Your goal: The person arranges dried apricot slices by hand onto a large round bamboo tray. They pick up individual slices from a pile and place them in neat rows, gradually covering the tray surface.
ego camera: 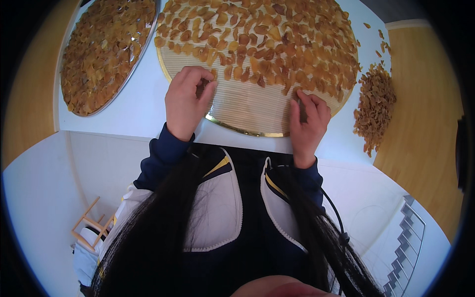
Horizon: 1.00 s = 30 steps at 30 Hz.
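Observation:
A round ribbed tray (pixel 252 107) with a gold-coloured rim lies before me, its far part covered by rows of thin amber-brown dried slices (pixel 265 67). Over the tray's near left edge is my left hand (pixel 187 98), its index fingertip at one small slice (pixel 213 73). Whether thumb and finger pinch that slice cannot be made out. My right hand (pixel 311 117) rests over the near right side, index fingertip at the lower edge of the slices. Its thumb and fingers are apart, with nothing visible between them.
An oval metal-rimmed tray (pixel 107 55) full of similar slices is at the left on the white tabletop (pixel 148 92). A loose heap of smaller brown pieces (pixel 375 105) lies at the right edge, a few scattered beyond it. Wooden surfaces (pixel 423 104) flank the table. A dark cable (pixel 336 209) hangs by my right sleeve.

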Each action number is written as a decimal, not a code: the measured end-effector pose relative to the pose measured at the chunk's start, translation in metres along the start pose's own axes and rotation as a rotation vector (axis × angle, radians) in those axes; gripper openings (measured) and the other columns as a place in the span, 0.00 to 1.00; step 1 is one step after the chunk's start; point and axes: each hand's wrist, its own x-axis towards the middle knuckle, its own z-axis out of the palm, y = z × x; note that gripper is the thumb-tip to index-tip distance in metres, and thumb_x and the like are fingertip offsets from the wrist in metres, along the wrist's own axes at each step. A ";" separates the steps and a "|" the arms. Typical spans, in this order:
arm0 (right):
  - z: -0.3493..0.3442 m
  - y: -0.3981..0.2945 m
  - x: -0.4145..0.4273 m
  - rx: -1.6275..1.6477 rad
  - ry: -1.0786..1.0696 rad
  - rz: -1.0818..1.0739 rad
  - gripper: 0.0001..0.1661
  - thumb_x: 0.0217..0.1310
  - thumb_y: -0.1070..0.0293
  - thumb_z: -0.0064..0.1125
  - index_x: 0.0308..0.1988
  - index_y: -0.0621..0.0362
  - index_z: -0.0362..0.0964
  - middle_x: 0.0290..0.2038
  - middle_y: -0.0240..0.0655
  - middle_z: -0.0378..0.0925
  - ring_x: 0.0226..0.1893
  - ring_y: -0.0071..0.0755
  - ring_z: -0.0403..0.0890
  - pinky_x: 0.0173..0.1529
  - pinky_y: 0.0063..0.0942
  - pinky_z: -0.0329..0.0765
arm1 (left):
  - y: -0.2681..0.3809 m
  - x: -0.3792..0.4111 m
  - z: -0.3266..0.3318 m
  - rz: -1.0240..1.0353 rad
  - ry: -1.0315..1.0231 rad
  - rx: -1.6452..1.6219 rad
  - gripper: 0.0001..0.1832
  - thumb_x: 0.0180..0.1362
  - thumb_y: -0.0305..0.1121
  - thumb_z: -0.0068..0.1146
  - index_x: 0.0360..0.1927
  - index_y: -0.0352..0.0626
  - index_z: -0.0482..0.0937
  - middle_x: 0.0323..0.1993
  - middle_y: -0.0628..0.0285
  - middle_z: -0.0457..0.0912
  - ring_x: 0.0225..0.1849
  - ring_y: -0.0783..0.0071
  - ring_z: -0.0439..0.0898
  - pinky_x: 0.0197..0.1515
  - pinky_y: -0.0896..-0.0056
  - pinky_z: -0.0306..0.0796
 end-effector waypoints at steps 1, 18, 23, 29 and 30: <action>0.000 0.000 0.000 0.005 -0.004 0.004 0.18 0.60 0.71 0.73 0.52 0.51 0.85 0.46 0.36 0.79 0.46 0.45 0.76 0.54 0.39 0.72 | 0.000 0.000 0.001 0.015 -0.012 0.003 0.08 0.59 0.25 0.70 0.40 0.41 0.82 0.39 0.62 0.82 0.34 0.67 0.83 0.38 0.68 0.78; 0.001 -0.001 0.000 0.013 0.032 -0.024 0.17 0.60 0.71 0.72 0.51 0.50 0.85 0.46 0.33 0.80 0.47 0.43 0.77 0.53 0.39 0.71 | -0.004 0.001 0.014 0.029 0.009 -0.004 0.08 0.63 0.24 0.68 0.45 0.39 0.85 0.48 0.59 0.83 0.37 0.66 0.85 0.41 0.70 0.80; 0.003 -0.001 0.000 -0.008 0.054 -0.033 0.18 0.58 0.71 0.72 0.50 0.50 0.85 0.45 0.32 0.79 0.46 0.43 0.77 0.52 0.41 0.71 | -0.010 -0.001 0.016 0.055 0.010 -0.025 0.07 0.64 0.23 0.67 0.45 0.39 0.85 0.49 0.56 0.83 0.39 0.62 0.86 0.42 0.69 0.81; 0.001 -0.002 0.001 0.018 0.040 -0.017 0.21 0.57 0.69 0.71 0.52 0.48 0.84 0.47 0.32 0.77 0.48 0.45 0.75 0.53 0.45 0.69 | -0.013 0.004 0.015 0.056 -0.037 0.055 0.08 0.66 0.26 0.66 0.47 0.37 0.84 0.47 0.58 0.83 0.39 0.70 0.83 0.43 0.71 0.78; 0.000 -0.002 0.000 0.027 0.048 -0.012 0.21 0.57 0.70 0.71 0.52 0.48 0.84 0.46 0.32 0.78 0.47 0.44 0.76 0.53 0.42 0.69 | -0.011 0.003 0.015 0.042 -0.042 0.033 0.09 0.66 0.27 0.66 0.48 0.37 0.83 0.47 0.59 0.82 0.37 0.72 0.82 0.42 0.72 0.77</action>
